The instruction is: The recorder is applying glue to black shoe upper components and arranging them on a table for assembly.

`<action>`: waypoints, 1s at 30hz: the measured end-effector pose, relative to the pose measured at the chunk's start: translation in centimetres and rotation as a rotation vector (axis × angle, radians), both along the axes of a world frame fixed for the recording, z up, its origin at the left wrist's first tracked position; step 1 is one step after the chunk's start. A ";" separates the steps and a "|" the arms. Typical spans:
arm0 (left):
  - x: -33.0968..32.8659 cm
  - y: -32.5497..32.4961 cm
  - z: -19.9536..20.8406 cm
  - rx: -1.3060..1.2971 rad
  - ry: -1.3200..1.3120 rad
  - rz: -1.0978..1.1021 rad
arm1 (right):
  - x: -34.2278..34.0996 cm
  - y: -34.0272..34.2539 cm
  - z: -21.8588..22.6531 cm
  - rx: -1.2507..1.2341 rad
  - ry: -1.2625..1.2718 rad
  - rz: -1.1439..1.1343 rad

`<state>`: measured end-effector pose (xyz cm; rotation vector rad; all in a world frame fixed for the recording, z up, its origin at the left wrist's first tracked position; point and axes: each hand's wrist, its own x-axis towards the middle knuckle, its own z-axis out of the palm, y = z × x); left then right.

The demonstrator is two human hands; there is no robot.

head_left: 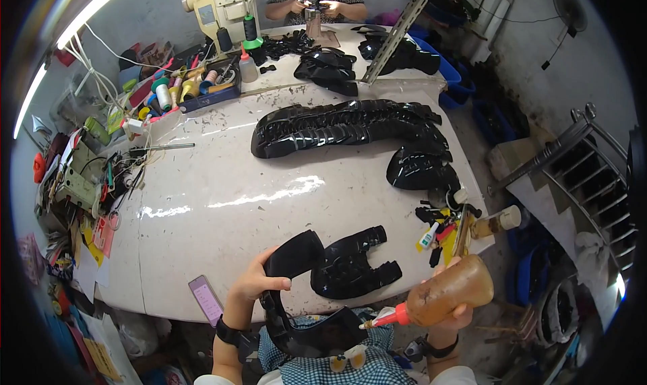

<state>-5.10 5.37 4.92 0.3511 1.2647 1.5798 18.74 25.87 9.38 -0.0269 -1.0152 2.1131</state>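
Note:
My left hand grips a black U-shaped shoe upper by one arm, thumb across it, above the table's front edge. In my right hand is a squeeze bottle of amber liquid, tipped sideways. Its red collar and narrow nozzle point left, and the tip is at the right end of the shoe upper; whether it touches I cannot tell. Just beyond, another glossy black upper lies flat on the table. Part of the held upper hangs over my blue checked apron.
A long row of stacked black uppers crosses the table, with a smaller stack at right. A phone lies front left. A jar and small tools crowd the right edge. Opposite, a person works at a sewing machine.

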 end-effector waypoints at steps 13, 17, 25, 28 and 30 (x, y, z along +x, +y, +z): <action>-0.2 0.0 -0.6 0.006 -0.015 0.028 | 0.4 -0.8 0.3 -0.002 -0.043 -0.083; -0.3 0.0 -0.9 0.011 -0.011 0.043 | 0.9 -0.5 -0.5 0.021 -0.095 -0.078; -0.1 1.5 -5.0 -0.003 -0.066 -0.024 | 1.1 3.5 -8.1 -0.217 -0.539 -0.443; -0.2 2.3 -9.2 -0.139 0.032 -0.149 | 0.6 7.2 -11.1 -0.606 -0.546 -0.476; -0.2 4.0 -10.0 -0.132 0.112 -0.255 | 2.5 10.1 -14.1 -0.777 -0.511 -0.419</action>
